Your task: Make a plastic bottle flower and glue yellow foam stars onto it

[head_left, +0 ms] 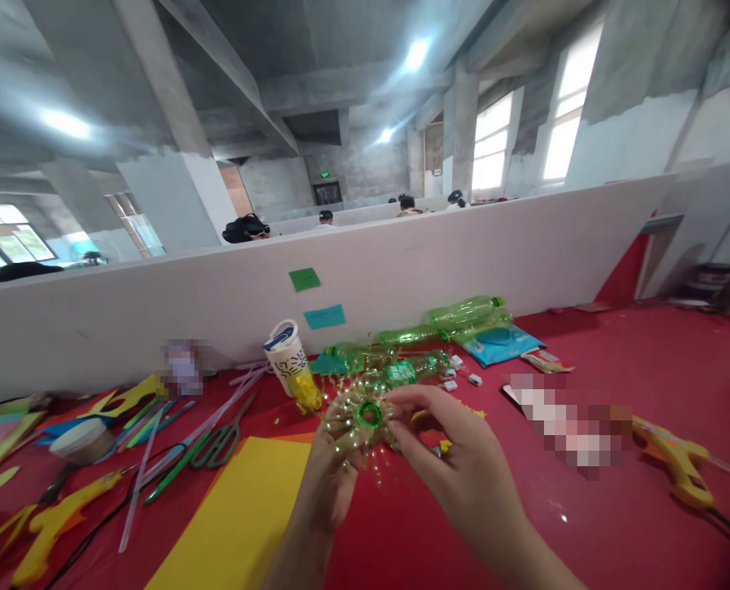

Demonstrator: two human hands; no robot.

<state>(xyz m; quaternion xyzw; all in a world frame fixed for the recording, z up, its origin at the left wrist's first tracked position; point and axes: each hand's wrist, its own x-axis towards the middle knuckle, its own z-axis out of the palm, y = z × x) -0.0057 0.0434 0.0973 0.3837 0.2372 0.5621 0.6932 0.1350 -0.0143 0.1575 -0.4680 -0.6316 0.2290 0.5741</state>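
Held up in front of me is the cut top of a green plastic bottle (370, 415), its neck ring facing me and its thin strips fanned outward like petals. My left hand (335, 469) grips it from below and the left, the fingers partly hidden behind the clear plastic. My right hand (447, 447) pinches strips on the right side between thumb and fingers. Behind the piece lie several green plastic bottles (466, 311), one with a green label. A white paper cup (286, 352) with a blue lid stands to the left, a yellow packet (306, 392) against it.
On the left are yellow paper (235, 516), scissors (220, 438), straws and a yellow glue gun (63, 520). A second glue gun (675, 459) lies at right, near a blue packet (503, 344). A white partition (401, 262) bounds the red table; people sit beyond it.
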